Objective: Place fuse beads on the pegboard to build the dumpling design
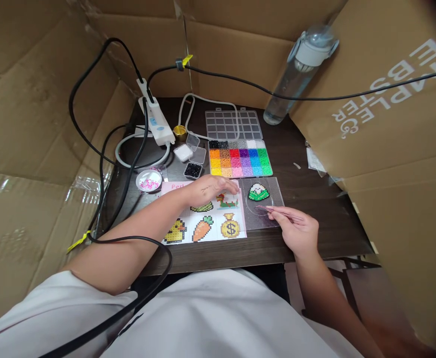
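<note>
My right hand [298,229] grips pink tweezers [285,214], their tips over the clear pegboard [240,219] just below a bead figure. That bead figure [258,192] is white on top and green below, with a dark outline. My left hand [214,188] lies palm down with fingers stretched toward the pegboard's left edge, and nothing shows in it. Beneath it is a printed pattern sheet [188,236] with a carrot, a money bag and other pixel pictures, partly hidden by my hand and forearm. Whether the tweezers hold a bead is too small to tell.
Behind the pegboard sits a sorted bead box [240,158] with its lid [234,125] folded back. Left are a dish of pink beads [149,180], a small box of black beads [193,170] and a power strip [158,122]. A bottle [292,74] leans against cardboard walls; black cables [232,78] cross overhead.
</note>
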A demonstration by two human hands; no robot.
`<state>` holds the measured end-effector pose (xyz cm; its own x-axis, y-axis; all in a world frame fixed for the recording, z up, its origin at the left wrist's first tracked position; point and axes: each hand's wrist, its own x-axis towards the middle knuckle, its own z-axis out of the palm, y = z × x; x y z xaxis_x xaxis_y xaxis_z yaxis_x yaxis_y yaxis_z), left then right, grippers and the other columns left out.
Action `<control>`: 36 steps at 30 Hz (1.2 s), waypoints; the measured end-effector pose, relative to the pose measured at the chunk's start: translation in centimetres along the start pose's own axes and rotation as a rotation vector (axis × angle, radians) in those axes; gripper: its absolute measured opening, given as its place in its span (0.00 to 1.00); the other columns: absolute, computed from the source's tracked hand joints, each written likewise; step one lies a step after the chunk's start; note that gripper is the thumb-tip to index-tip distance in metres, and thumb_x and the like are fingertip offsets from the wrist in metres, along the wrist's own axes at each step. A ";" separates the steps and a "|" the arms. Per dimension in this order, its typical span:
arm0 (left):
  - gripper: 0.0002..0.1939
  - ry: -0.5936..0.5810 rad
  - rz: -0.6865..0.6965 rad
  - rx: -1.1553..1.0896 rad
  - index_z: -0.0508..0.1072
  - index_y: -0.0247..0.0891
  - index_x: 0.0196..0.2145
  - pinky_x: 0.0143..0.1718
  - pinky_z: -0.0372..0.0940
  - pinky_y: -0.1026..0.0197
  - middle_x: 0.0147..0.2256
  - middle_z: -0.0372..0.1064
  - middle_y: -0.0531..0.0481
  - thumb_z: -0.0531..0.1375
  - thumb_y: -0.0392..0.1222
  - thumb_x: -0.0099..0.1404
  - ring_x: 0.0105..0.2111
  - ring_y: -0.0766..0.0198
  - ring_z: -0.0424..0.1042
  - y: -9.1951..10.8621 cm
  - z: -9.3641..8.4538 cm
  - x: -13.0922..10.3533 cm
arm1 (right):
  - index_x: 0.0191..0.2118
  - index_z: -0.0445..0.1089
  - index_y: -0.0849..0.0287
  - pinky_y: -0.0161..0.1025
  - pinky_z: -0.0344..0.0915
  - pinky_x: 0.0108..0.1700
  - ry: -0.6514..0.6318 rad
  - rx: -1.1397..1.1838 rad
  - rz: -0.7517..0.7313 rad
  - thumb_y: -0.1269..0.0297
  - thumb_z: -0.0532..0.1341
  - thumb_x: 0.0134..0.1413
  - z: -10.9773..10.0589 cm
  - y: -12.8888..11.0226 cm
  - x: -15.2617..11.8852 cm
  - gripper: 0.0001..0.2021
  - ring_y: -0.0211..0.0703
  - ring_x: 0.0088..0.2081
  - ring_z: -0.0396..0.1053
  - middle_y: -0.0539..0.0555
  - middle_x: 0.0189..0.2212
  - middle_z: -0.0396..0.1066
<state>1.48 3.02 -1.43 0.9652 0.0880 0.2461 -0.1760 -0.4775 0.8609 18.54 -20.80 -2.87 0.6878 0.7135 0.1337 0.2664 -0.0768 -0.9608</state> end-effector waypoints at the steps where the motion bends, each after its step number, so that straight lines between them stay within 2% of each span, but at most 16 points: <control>1: 0.40 -0.001 0.001 -0.001 0.78 0.34 0.45 0.58 0.66 0.48 0.48 0.75 0.36 0.33 0.63 0.72 0.54 0.56 0.72 0.0 0.0 0.0 | 0.35 0.81 0.55 0.38 0.77 0.36 -0.001 -0.001 -0.001 0.68 0.68 0.51 0.0 0.0 0.0 0.05 0.42 0.29 0.78 0.54 0.31 0.81; 13: 0.41 -0.024 -0.043 -0.012 0.77 0.33 0.45 0.58 0.66 0.49 0.50 0.74 0.37 0.33 0.64 0.72 0.55 0.57 0.71 -0.2 0.0 -0.1 | 0.35 0.81 0.57 0.38 0.77 0.36 0.019 0.000 0.029 0.67 0.69 0.50 -0.1 -0.2 -0.2 0.05 0.42 0.30 0.78 0.55 0.32 0.81; 36: 0.40 -0.017 -0.021 0.008 0.77 0.35 0.46 0.58 0.65 0.49 0.49 0.75 0.38 0.33 0.64 0.72 0.55 0.57 0.71 -0.5 0.0 -0.3 | 0.35 0.81 0.57 0.40 0.78 0.35 0.021 -0.011 0.010 0.64 0.68 0.51 0.2 0.0 0.0 0.06 0.44 0.29 0.78 0.56 0.31 0.81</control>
<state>1.33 3.28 -1.95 0.9720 0.0830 0.2198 -0.1537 -0.4827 0.8622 18.43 -20.64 -2.91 0.7041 0.6981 0.1297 0.2671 -0.0912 -0.9594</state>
